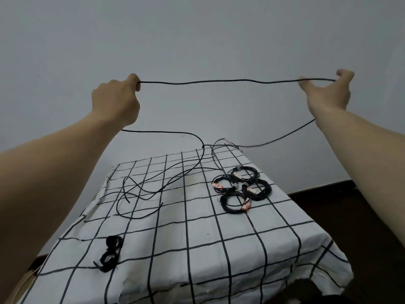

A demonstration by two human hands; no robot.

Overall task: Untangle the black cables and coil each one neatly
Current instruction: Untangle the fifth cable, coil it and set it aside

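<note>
Where the grey wall (197, 40) fills the upper half of the view, we note the next largest thing below it: a table draped in a white cloth (197, 249) ruled with a black grid.

Left hand (116, 99): raised above the table, fingers curled into a fist, thumb and forefinger pinching a black cable (219, 81).

Right hand (326, 91): raised at the same height, thumb stuck out toward the left. The cable crosses over the thumb and runs into the curled fingers. We cannot see the grip itself fully.

Between the hands the cable runs nearly level, taut with slight waves, well above the table and in front of the wall. From under each wrist a length of it drops back toward the far edge of the cloth.

There we find a loose tangle (149, 185) of black cable spread over the far left of the cloth.

Far right: four coiled cables (241, 187) lie touching one another, each bound with a white-and-red band.

Near left corner: small black loops (110, 252), kind unclear.
</note>
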